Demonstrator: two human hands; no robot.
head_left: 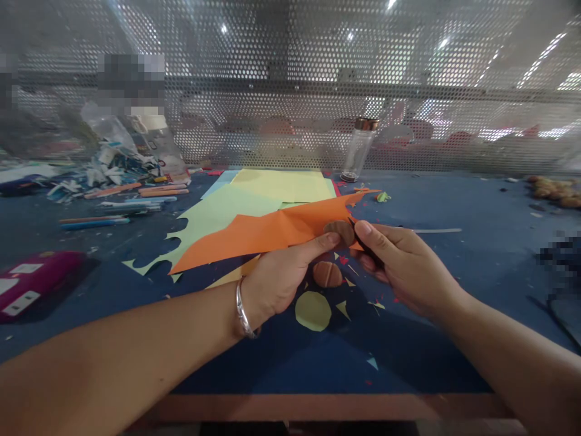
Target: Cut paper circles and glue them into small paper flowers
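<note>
My left hand (290,266), with a silver bangle at its wrist, grips a sheet of orange paper (254,233) and a brown round disc (341,230) laid against it near the right end. The sheet's edges are jagged and curved from cutting. In my right hand (394,254) are dark scissors (370,247), mostly hidden by the fingers, their tip at the paper beside the disc. Below the hands, on the blue table, lie another brown disc (327,274) with a line across it and a pale yellow paper circle (313,311).
Green paper (213,212) with scalloped cuts and yellow paper (281,184) lie behind. A glass bottle (358,151) stands before the perforated metal screen (290,60). Pens (95,224), a clear bottle (166,145) and a magenta case (40,278) are left. Paper scraps (344,309) are scattered nearby.
</note>
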